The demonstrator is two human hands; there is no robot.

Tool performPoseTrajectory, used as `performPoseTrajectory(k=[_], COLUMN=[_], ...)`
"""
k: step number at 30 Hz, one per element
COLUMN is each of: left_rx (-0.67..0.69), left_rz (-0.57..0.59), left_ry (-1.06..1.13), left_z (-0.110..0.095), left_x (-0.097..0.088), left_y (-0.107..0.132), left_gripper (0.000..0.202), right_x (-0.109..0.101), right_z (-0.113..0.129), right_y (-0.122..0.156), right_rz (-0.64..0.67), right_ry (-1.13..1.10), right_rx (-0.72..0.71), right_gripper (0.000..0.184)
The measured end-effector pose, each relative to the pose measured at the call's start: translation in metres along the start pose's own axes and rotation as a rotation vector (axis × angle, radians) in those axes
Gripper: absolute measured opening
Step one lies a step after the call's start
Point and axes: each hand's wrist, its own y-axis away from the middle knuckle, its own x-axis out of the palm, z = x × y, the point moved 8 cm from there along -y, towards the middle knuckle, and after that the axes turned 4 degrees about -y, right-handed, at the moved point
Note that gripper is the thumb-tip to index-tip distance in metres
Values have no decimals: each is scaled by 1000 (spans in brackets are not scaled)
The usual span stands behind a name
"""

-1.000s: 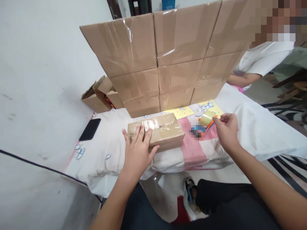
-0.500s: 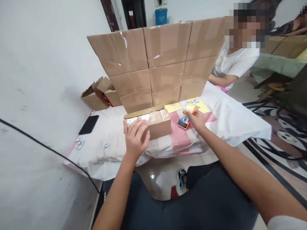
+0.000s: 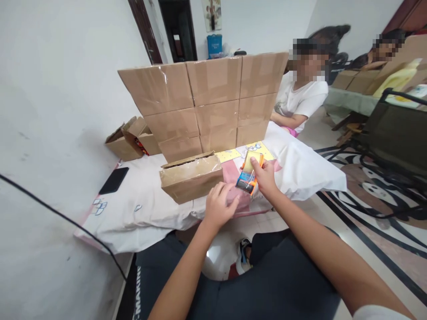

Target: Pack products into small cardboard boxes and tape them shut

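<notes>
My right hand [image 3: 264, 177] grips an orange and blue tape dispenser [image 3: 247, 178], its thumb pressed on the roll of tape. The dispenser is tilted, with its dark front end pointing down toward my left hand. Fingers spread and bent, my left hand [image 3: 220, 204] holds nothing and hovers just left of the dispenser's front end. Behind that hand a brown cardboard box [image 3: 193, 180] rests on the cloth-covered table [image 3: 140, 226]. Shiny clear tape lies along the box's top, and a flap edge stands up at its back.
A tall stack of taped cardboard boxes [image 3: 213, 100] rises behind the single box. Opened cartons [image 3: 128, 140] and a black phone-like slab [image 3: 114, 180] lie at the left by the wall. A person in a white shirt [image 3: 302, 100] sits beyond the table's right side. A dark chair [image 3: 393, 133] stands farther right.
My left hand has left the box top and moved right, toward the dispenser. My right hand has lifted the dispenser nearer to me. The camera view has turned somewhat to the right.
</notes>
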Motion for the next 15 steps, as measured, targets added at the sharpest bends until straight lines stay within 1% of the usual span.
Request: performPoseTrajectory(k=[3,8,12,15], left_rx=[26,35,55,31], left_rz=[1,-26,40,87], left_ry=[22,25,23,65], left_z=[-3,-6,-11,-12], left_x=[5,9,12,11], left_y=[-3,-5,-6,-8], left_gripper=[35,38,40,42], right_x=[-7,-8,-7,-4], right_z=[2,-3,-2,1], right_y=[-1,4,11,15], right_rz=[-37,-18,-21,-1], right_ry=[-63,-104,-103,-106], right_rx=[10,56,84,97], right_gripper=[50,49,49,48])
